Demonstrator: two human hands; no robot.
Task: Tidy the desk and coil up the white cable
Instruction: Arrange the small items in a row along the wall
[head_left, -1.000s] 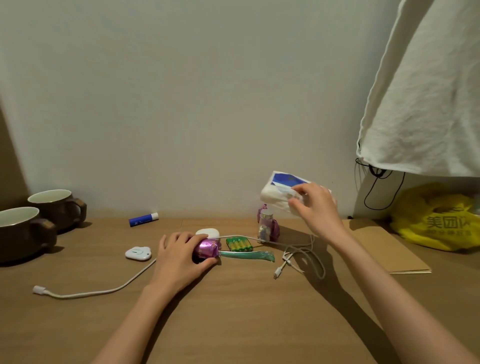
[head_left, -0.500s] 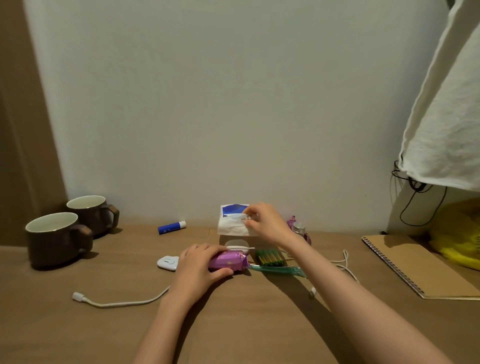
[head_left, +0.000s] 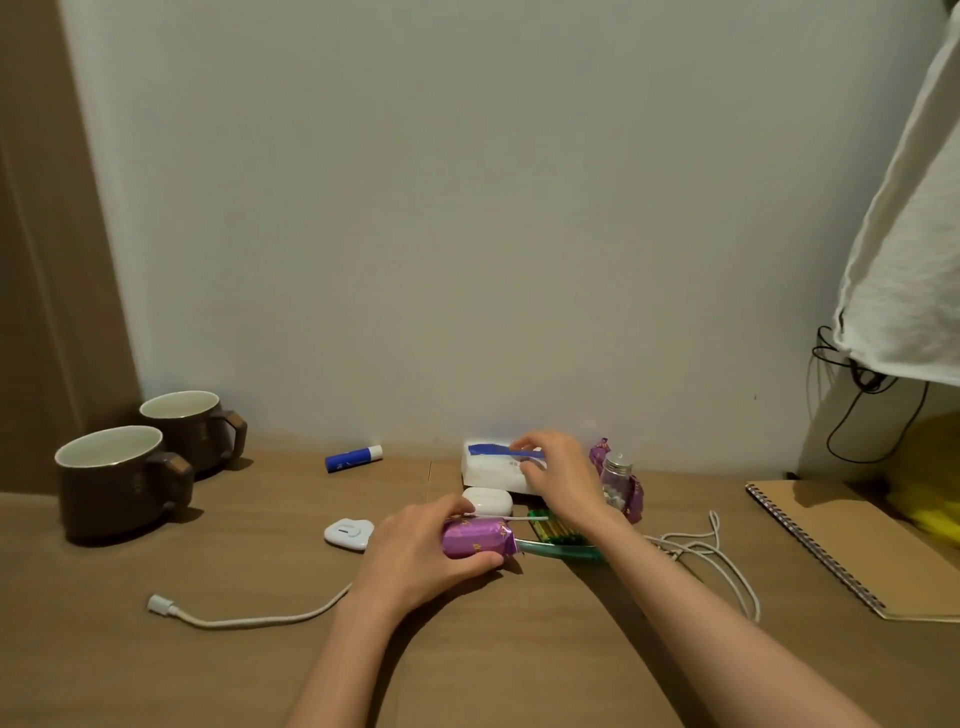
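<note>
The white cable (head_left: 244, 620) lies loose across the desk, one plug end at the left, and it passes under my arms to a tangle of loops (head_left: 711, 551) on the right. My left hand (head_left: 415, 551) grips a shiny purple packet (head_left: 475, 538) on the desk. My right hand (head_left: 558, 475) holds a white tissue pack with a blue label (head_left: 491, 467), which rests on the desk against the wall. A white earbud case (head_left: 488, 501), green batteries (head_left: 553, 530) and a teal toothbrush (head_left: 561, 550) lie between my hands.
Two brown mugs (head_left: 119, 478) stand at the left. A blue glue stick (head_left: 353, 459) lies near the wall, a small white device (head_left: 348, 534) beside my left hand. A small bottle (head_left: 617, 480) stands behind my right wrist. A spiral notebook (head_left: 852, 545) and yellow bag (head_left: 930, 467) are right.
My right hand has carried the tissue pack left and down from mid-air onto the desk by the wall. My left hand stays on the purple packet. The camera has turned left.
</note>
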